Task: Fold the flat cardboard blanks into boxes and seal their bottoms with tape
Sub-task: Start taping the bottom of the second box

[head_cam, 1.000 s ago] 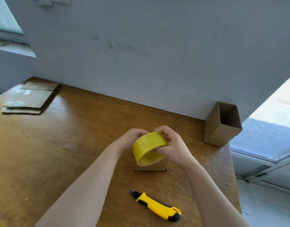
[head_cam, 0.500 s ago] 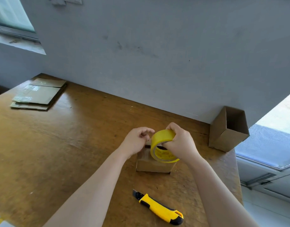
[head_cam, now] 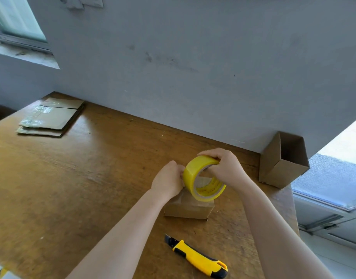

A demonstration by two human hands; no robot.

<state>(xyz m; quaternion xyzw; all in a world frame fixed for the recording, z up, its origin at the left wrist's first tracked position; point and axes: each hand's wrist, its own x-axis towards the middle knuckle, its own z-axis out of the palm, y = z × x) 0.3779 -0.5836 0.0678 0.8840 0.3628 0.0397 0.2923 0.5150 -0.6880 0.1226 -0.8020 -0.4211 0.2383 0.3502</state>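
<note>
Cardboard box (head_cam: pixel 188 207) sat closed face up on the wooden table (head_cam: pixel 72 188), at approx. 5 o'clock of the view and right under both hands. The right hand (head_cam: pixel 225 168) gripped the yellow tape roll (head_cam: pixel 190 174) just above the box, fingers curled over the roll's top and thumb apparently hooked into the core. The left hand (head_cam: pixel 169 183) was at the roll's 9 o'clock edge with its fingers curled close together. Their tips were hidden by the roll, so I couldn't tell whether they pinched the tape's free end or pressed it down. A glossy patch on the box's left top edge looked like clear tape already touching it, prob. the start of the sealing strip.

From the box, a yellow utility knife (head_cam: pixel 199 258) lay apart at 6 o'clock, blade end toward the box. An upright open box (head_cam: pixel 281 168) stood at 2 o'clock against the wall. The stack of flat blanks (head_cam: pixel 50 119) lay well apart at 10 o'clock.

Things that could go wrong from here:
- The box looked light and nothing pinned it down, so a pull on the roll could drag or tip it.
- The roll was held tilted – the strip could run off the seam and leave a gap between the flaps.
- If the left fingers lost the end, it could snap back onto the roll or stick to skin.
- Uneven tension could leave wrinkles and a weak bottom.
</note>
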